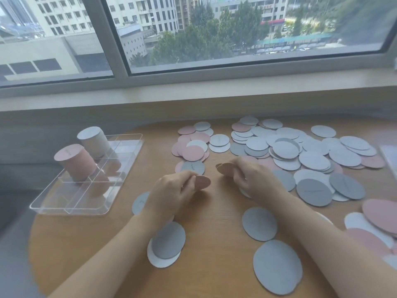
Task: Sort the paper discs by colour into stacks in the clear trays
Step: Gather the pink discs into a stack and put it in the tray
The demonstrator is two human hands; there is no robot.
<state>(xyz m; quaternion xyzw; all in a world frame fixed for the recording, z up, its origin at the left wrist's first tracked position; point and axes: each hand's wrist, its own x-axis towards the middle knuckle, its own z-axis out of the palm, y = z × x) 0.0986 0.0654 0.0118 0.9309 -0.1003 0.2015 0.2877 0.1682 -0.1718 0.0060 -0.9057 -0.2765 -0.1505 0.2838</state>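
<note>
Clear tray [53, 208] is sitting at the far left of the wooden tabletop [214, 222], divided into compartments. Two tall stacks are standing in it: pink stack [75, 163] nearer, white stack [93, 141] behind it, each in its own compartment.

Left hand [169, 193] is hovering mid-table, fingers curled, pinching a pink disc [203, 181] at its edge. A grey disc [139, 203] is lying half-hidden under that wrist; another grey one over a white one [166, 247] is lying by the forearm.

Right hand [250, 179] is just beside the left, apart from it, fingers curled and pinching a few pink discs [223, 168].

Small pink-and-white cluster [193, 145] is lying beyond the hands. The big loose pile [300, 149], mostly white and grey with some pink, is spreading across the right half of the tabletop. More pink discs [380, 216] are lying at the right edge.
</note>
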